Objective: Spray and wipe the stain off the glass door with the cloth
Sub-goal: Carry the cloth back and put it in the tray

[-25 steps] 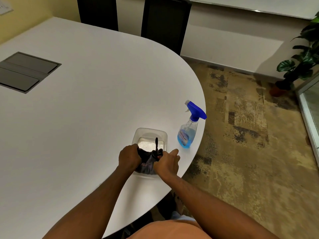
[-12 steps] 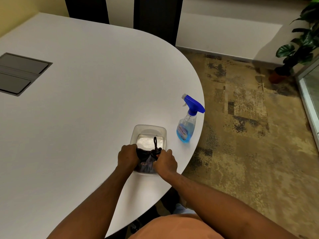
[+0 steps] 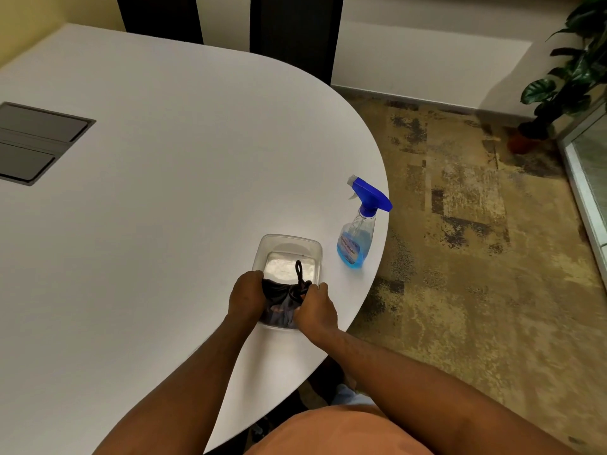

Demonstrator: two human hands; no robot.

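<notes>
Dark bunched cloth [image 3: 283, 303] with a thin black loop sticking up sits in the near end of a clear rectangular plastic tub [image 3: 289, 247], on the white rounded table [image 3: 164, 208] near its right edge. Far end of the tub holds only a pale wet-looking patch.

Left hand [image 3: 245, 298] is clamped on the cloth's left side, fingers curled down into the tub, knuckles up. Right hand [image 3: 316, 311] grips the right side the same way, fingers folded over the fabric, thumb toward the loop. Both forearms run in from the bottom of the frame and converge at the tub, wrists roughly straight, hands close together with the cloth between them.

Clear spray bottle with blue liquid and blue trigger head [image 3: 358, 234] stands upright just right of the tub, apart from it, close to the table edge. Nozzle points left.

Grey recessed cable hatch [image 3: 36, 142] is set in the tabletop far left. Glass door with metal frame [image 3: 588, 178] at the right edge, across mottled brown carpet [image 3: 476, 257]; stain not discernible. Potted green plant [image 3: 571, 73] beside it.
</notes>
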